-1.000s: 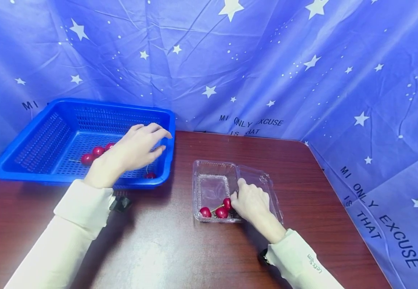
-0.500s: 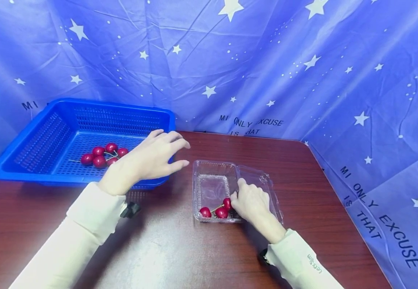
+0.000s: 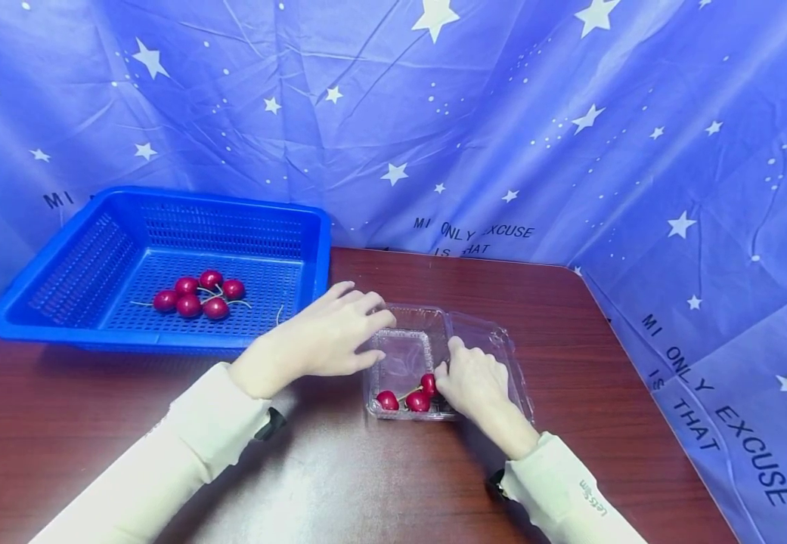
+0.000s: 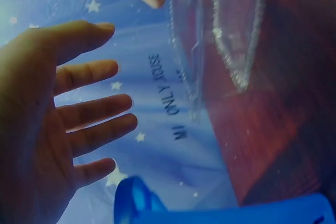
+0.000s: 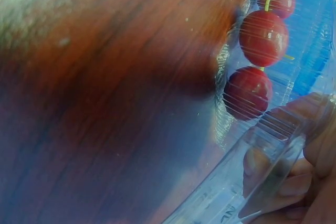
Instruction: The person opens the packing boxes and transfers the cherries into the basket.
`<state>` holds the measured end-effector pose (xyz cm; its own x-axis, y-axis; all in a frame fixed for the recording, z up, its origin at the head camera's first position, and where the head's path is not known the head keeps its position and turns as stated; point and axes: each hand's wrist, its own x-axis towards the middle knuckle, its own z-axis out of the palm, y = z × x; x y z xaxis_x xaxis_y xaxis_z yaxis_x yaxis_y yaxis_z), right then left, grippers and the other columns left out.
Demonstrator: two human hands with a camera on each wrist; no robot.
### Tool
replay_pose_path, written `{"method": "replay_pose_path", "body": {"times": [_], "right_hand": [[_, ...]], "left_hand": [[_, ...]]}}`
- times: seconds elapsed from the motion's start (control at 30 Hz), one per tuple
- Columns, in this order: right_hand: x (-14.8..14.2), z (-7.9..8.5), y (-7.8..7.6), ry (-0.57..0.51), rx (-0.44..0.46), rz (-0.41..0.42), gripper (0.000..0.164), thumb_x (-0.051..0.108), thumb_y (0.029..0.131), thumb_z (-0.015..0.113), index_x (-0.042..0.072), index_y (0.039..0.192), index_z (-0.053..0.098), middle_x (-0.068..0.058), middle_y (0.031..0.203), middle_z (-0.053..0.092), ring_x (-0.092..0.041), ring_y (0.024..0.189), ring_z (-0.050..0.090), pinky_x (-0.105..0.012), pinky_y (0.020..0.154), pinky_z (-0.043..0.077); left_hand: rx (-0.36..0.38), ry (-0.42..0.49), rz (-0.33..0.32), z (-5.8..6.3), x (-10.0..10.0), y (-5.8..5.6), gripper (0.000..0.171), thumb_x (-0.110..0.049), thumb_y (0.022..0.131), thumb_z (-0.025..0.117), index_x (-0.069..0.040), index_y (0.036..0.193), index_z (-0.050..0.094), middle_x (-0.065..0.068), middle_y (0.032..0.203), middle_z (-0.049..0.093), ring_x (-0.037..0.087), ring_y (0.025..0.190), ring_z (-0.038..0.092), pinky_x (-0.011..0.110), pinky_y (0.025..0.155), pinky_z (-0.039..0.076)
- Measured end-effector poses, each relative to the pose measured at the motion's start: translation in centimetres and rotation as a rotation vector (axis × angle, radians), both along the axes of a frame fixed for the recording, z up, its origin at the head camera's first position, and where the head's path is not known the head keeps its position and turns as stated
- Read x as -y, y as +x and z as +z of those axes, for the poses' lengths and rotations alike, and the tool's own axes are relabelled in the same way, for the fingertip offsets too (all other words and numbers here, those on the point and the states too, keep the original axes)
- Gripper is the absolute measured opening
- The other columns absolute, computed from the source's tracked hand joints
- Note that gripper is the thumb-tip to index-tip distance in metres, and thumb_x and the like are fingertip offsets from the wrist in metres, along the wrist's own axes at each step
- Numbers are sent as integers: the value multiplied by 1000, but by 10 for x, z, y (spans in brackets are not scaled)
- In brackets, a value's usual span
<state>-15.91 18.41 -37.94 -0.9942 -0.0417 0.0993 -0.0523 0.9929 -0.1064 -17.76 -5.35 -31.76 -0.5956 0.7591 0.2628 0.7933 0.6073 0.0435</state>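
Note:
In the head view my left hand (image 3: 321, 340) hovers at the left edge of a clear plastic clamshell box (image 3: 400, 353). Its fingers are spread and hold nothing, as the left wrist view of the left hand (image 4: 37, 114) shows. My right hand (image 3: 478, 381) grips the box's hinge side, fingers curled round it beside the opened lid (image 3: 498, 347). Three red cherries (image 3: 417, 401) with stems lie along the box's near side. Through the clear wall the right wrist view shows these cherries (image 5: 263, 38) close to the curled right fingers (image 5: 294, 184).
A blue perforated basket (image 3: 162, 344) stands at the left; several stemmed cherries (image 3: 189, 305) lie grouped on its floor. One more stem (image 3: 280, 314) sticks up near its right end, partly behind my left hand. A star-patterned blue cloth (image 3: 366, 136) hangs behind the brown table (image 3: 339, 468).
My left hand has moved out of the basket, rightward and toward me, to the box. The grouped cherries in the basket have come into view. The right hand and box have stayed put.

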Motion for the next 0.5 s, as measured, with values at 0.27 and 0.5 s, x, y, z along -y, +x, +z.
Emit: {"method": "replay_pose_path", "body": {"times": [0.27,0.5], "right_hand": [[1,0,-1,1,4,-1,19,24,78,58,6,80,53,-25,74,70,-44,65,64,-53,48,47],[1,1,-1,3,21,-11,19,24,78,58,6,81,53,-24,73,69,-43,63,64,-52,47,46]], "left_hand": [[-27,-113,-58,-13,-18,3,38,-40,86,64,-15,116,63,8,111,68,27,104,62,52,103,42],[-28,-184,-86,-15,-30,8,35,-36,83,70,-16,111,62,7,109,67,26,102,63,52,104,43]]}}
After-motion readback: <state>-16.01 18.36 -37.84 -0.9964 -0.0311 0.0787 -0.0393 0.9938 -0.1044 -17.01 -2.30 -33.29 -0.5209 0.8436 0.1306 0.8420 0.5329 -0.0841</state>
